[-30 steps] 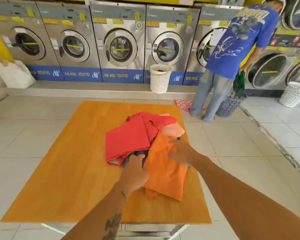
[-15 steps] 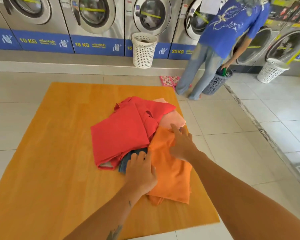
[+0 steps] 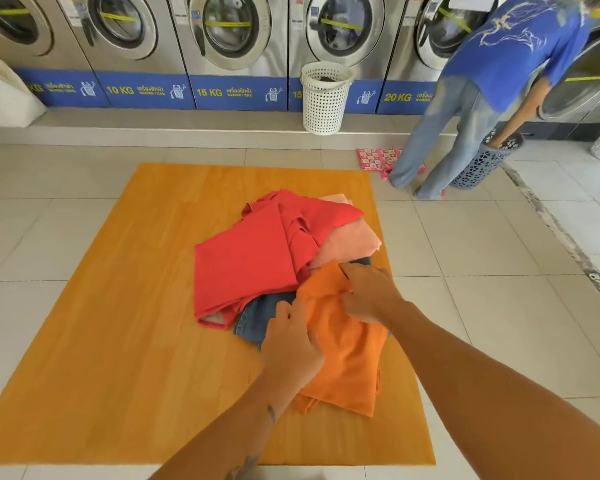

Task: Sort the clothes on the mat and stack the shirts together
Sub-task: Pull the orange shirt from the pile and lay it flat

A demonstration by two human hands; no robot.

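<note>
While the pile sat near the mat's (image 3: 118,306) right edge, our left hand (image 3: 291,344) and right hand (image 3: 371,292) pinched the orange shirt (image 3: 347,358); next we judged it needed lifting clear.

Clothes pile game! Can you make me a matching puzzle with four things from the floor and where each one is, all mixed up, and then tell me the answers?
Things:
1. orange shirt
2. red shirt
3. denim garment
4. white basket

Places:
A. standing by the washing machines
B. peeking out from under the other clothes
C. under both hands, left hand and right hand
D. spread over the left side of the pile on the orange mat

Pairs: 1-C, 2-D, 3-B, 4-A
</note>
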